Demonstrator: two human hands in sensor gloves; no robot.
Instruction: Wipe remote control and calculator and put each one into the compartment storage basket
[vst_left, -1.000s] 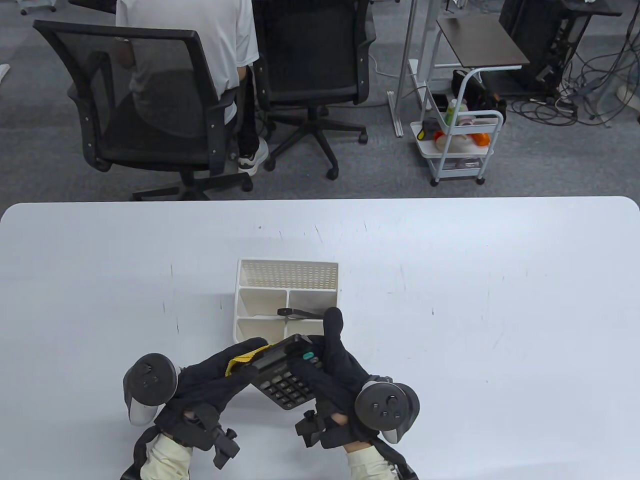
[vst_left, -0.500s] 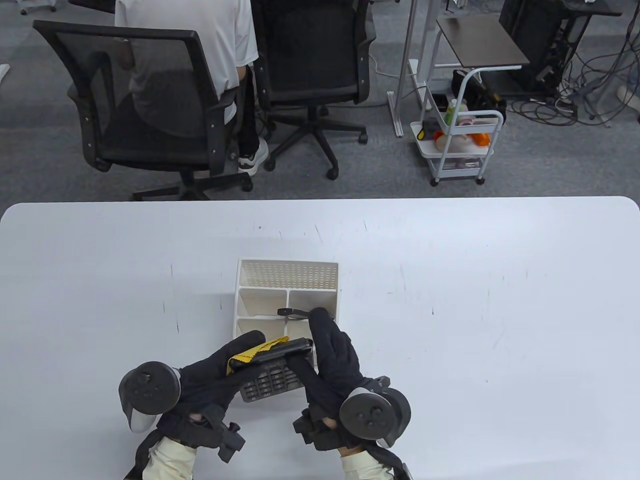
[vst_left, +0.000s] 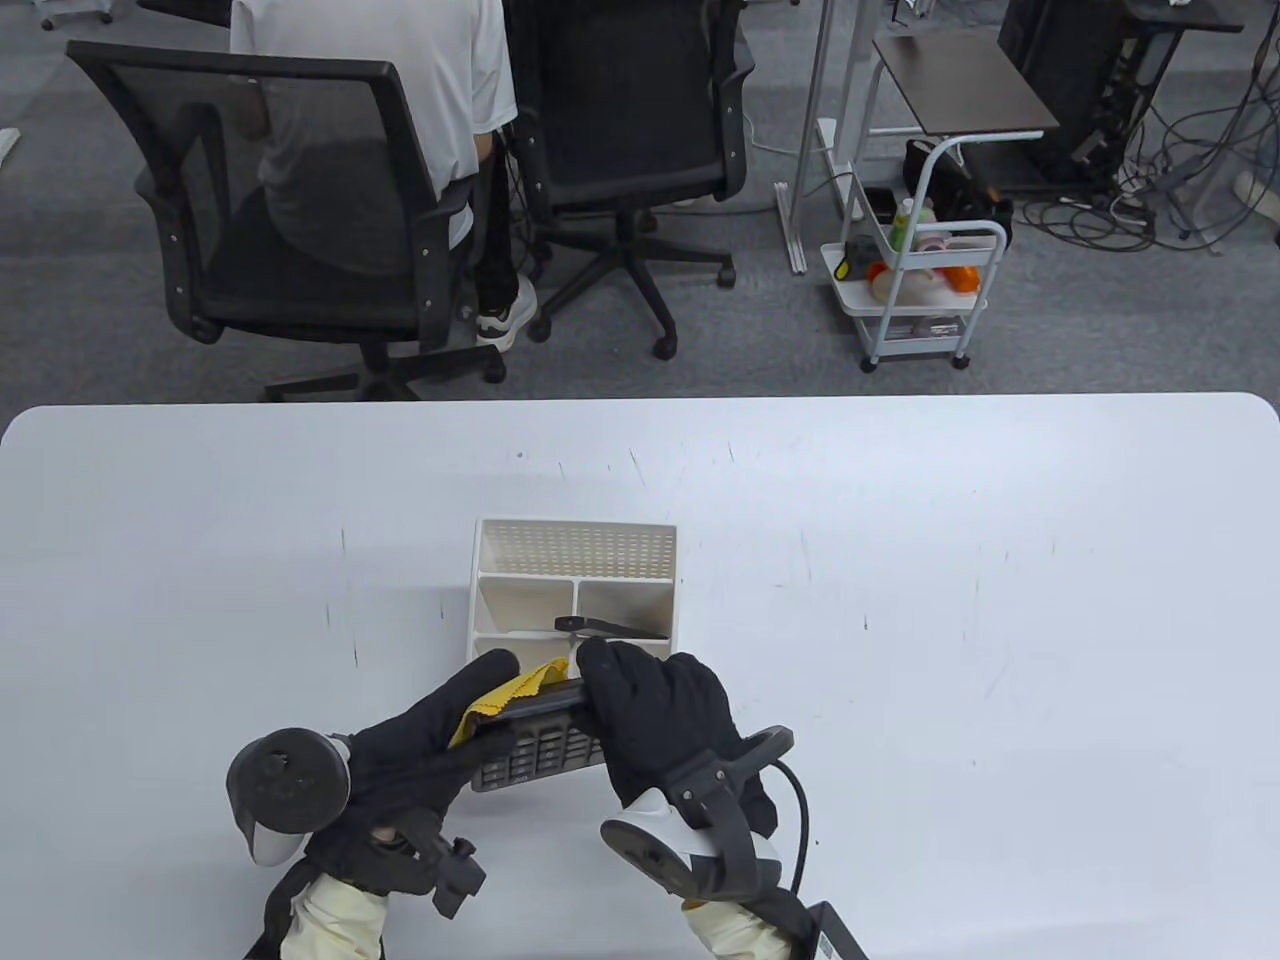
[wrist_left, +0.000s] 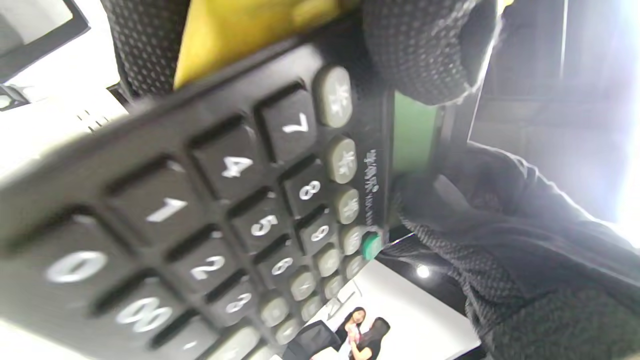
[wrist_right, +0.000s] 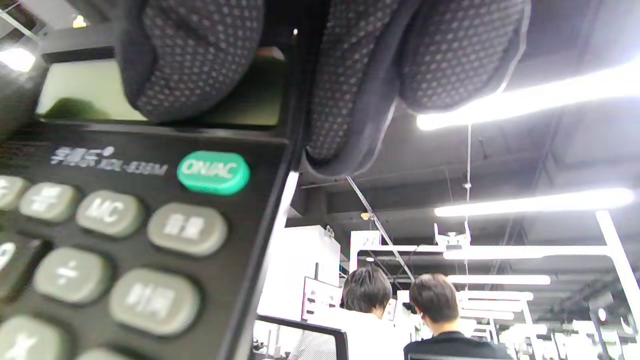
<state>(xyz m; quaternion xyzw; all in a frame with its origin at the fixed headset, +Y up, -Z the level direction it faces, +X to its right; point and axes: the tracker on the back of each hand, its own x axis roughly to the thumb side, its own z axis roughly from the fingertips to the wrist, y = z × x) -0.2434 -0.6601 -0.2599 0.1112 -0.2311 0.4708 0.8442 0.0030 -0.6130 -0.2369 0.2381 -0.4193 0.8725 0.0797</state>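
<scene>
A black calculator (vst_left: 540, 748) is held tipped up on its long edge just in front of the white compartment basket (vst_left: 575, 548), its keys facing me. My left hand (vst_left: 480, 692) presses a yellow cloth (vst_left: 512, 688) against the calculator's far side and grips both. My right hand (vst_left: 612, 682) curls over the calculator's right end. In the left wrist view the keypad (wrist_left: 225, 210) fills the frame, with the cloth (wrist_left: 240, 30) above it. In the right wrist view, gloved fingers (wrist_right: 195, 55) lie across the display above the calculator's keys (wrist_right: 125, 240). A dark remote control (vst_left: 606, 627) lies in the basket's middle right compartment.
The white table (vst_left: 900, 600) stretches to both sides and beyond the basket. Behind its far edge stand black office chairs (vst_left: 300, 200), one with a seated person in it, and a small white cart (vst_left: 920, 290).
The calculator has swung from lying slanted, keys up, to standing on its edge. My right hand has rolled over its top, and both hands have shifted slightly left.
</scene>
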